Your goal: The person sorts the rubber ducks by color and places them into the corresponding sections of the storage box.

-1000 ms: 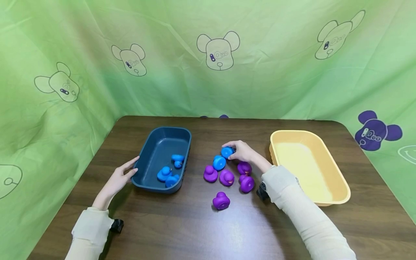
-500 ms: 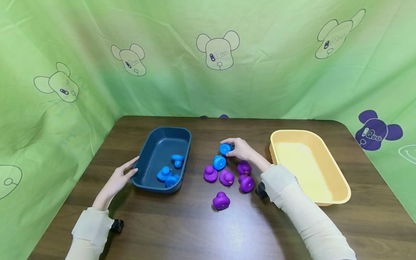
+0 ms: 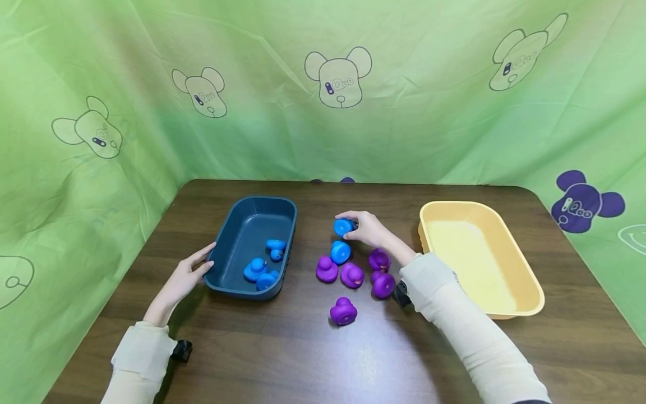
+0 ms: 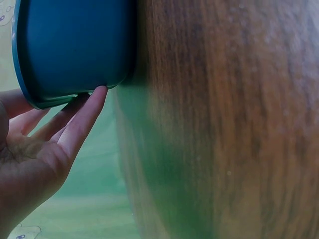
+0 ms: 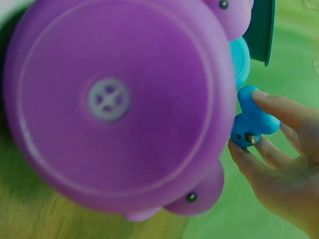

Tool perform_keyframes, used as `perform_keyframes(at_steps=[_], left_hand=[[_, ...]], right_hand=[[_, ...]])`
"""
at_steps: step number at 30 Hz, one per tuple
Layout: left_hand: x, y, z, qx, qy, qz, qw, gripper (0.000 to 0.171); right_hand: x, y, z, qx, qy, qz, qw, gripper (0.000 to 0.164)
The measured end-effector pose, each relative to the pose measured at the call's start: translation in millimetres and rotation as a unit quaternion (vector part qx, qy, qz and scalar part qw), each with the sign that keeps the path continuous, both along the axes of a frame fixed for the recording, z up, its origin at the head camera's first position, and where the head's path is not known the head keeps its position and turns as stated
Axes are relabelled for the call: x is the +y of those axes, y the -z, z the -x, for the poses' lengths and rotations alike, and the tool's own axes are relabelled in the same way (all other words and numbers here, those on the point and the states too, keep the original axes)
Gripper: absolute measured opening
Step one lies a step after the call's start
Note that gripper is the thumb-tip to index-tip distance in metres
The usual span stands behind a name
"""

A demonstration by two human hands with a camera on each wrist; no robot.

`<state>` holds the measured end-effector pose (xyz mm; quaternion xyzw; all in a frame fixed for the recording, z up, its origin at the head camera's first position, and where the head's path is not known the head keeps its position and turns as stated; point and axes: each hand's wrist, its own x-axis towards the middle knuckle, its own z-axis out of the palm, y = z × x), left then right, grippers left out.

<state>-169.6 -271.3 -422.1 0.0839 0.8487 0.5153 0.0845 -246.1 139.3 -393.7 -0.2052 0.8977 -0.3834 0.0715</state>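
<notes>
My right hand [image 3: 368,229] pinches a blue rubber duck [image 3: 344,226] between thumb and fingers. In the right wrist view this duck [image 5: 251,122] is tipped over, its head low. Just in front of that hand, another blue duck [image 3: 340,252] lies on the table with its round base showing. My left hand [image 3: 184,280] touches the left side of the dark blue bin [image 3: 291,224]. The left wrist view shows its straight fingers [image 4: 89,117] against the bin's outer wall [image 4: 75,55]. Three blue ducks, one of them this duck [image 3: 255,270], lie inside the bin.
Several purple ducks [image 3: 351,276] lie in a loose group mid-table, one purple duck [image 3: 343,311] nearer the front. A yellow bin [image 3: 479,258] stands on the right of the wooden table [image 3: 282,359]. Green printed cloth [image 3: 252,140] hangs behind.
My right hand has lifted the blue duck and moved it a little back and left, away from the other blue duck. My left hand and the bins have stayed put.
</notes>
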Motion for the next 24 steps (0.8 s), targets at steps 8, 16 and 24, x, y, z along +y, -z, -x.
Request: perform_keyframes(at_steps=[8, 16, 24], left_hand=[[1, -1.4, 0.2, 0.008, 0.0, 0.009, 0.9999, 0.047], [0, -1.1, -0.7, 0.004, 0.003, 0.006, 1.0, 0.047], [1, -4.5, -1.8, 0.008, 0.001, 0.015, 0.9998, 0.047]], right_hand=[[-11, -0.6, 2.1, 0.012, -0.01, 0.01, 1.0, 0.046], [-23, -2.0, 2.5, 0.018, -0.018, 0.016, 1.0, 0.046], [-31, -3.6, 3.6, 0.02, -0.023, 0.016, 0.999, 0.046]])
